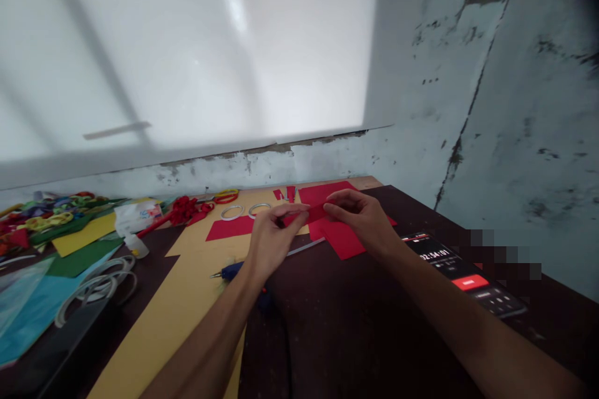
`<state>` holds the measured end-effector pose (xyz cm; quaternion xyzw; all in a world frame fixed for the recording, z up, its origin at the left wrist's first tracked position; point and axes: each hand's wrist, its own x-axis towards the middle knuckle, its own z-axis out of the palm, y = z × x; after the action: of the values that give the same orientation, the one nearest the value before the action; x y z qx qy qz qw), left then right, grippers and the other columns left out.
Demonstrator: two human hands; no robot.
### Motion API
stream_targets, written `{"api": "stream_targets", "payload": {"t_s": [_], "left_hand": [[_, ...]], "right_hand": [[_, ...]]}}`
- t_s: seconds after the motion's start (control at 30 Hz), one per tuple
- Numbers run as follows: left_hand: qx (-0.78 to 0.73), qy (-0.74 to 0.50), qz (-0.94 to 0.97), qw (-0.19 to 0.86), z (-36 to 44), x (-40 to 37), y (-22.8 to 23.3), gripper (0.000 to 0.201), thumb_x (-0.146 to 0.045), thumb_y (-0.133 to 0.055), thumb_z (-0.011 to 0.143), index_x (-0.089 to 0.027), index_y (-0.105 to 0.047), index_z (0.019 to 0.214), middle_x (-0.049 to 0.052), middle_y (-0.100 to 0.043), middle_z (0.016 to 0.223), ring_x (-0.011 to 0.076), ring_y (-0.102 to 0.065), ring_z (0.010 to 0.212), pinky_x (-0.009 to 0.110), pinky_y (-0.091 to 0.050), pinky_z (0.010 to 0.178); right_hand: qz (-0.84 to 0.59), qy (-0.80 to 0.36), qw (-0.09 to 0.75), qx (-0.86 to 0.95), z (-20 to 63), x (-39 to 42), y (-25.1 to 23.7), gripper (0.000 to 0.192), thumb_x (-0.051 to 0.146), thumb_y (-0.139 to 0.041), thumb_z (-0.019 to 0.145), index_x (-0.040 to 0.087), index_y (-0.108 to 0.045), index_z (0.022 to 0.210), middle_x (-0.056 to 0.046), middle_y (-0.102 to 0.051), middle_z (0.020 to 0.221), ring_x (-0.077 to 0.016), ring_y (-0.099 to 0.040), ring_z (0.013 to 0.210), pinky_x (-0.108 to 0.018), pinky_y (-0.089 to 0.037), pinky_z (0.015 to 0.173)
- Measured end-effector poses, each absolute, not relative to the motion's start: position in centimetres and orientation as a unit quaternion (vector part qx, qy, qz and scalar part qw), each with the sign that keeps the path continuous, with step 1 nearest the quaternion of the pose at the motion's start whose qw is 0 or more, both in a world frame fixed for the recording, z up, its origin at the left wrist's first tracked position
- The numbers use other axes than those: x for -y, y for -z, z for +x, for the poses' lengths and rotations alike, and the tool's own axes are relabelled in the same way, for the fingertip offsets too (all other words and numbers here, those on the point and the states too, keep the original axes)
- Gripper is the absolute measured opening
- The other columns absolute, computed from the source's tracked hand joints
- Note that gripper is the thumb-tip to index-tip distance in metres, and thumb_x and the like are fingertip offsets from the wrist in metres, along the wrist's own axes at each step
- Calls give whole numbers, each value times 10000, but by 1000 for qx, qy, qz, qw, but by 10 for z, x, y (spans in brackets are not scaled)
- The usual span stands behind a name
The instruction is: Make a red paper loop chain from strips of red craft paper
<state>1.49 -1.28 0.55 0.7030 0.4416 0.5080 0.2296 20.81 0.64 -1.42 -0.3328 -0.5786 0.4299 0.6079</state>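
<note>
A narrow strip of red paper is held above the table between both hands. My left hand pinches its left end with thumb and forefinger. My right hand grips the right end from above. Beneath them lie larger red paper pieces and another red piece on a tan sheet. A blue glue gun lies partly hidden under my left forearm.
A phone with a running timer lies at the right on the dark table. Two clear rings, scissors with red and yellow handles, a glue bottle, coloured paper sheets and paper chains lie left. Walls stand close behind and right.
</note>
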Motion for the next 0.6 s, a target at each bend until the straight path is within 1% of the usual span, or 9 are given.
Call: {"api": "stream_targets", "payload": {"t_s": [0.23, 0.5, 0.6], "left_hand": [[-441, -508, 703, 232, 14, 12, -5, 193, -322, -639, 854, -221, -776, 946, 29, -766, 961, 192, -683, 882, 296, -501, 833], [-449, -494, 710, 224, 13, 12, -5, 221, -348, -620, 868, -225, -770, 973, 32, -762, 971, 195, -681, 875, 302, -498, 812], [-440, -496, 710, 238, 13, 11, -4, 220, -345, -623, 862, -223, -767, 976, 36, -762, 964, 195, -684, 862, 299, -506, 793]], "right_hand": [[-338, -413, 606, 590, 210, -7, 14, 264, 401, -799, 723, 192, -706, 857, -34, -714, 841, -162, -663, 797, -308, -551, 780], [-353, -379, 599, 611, 211, -7, 14, 247, 407, -775, 745, 189, -708, 837, -43, -723, 837, -177, -670, 802, -327, -548, 794], [-353, -371, 601, 614, 212, -9, 15, 246, 412, -771, 751, 192, -706, 840, -42, -723, 840, -179, -674, 810, -327, -548, 797]]}}
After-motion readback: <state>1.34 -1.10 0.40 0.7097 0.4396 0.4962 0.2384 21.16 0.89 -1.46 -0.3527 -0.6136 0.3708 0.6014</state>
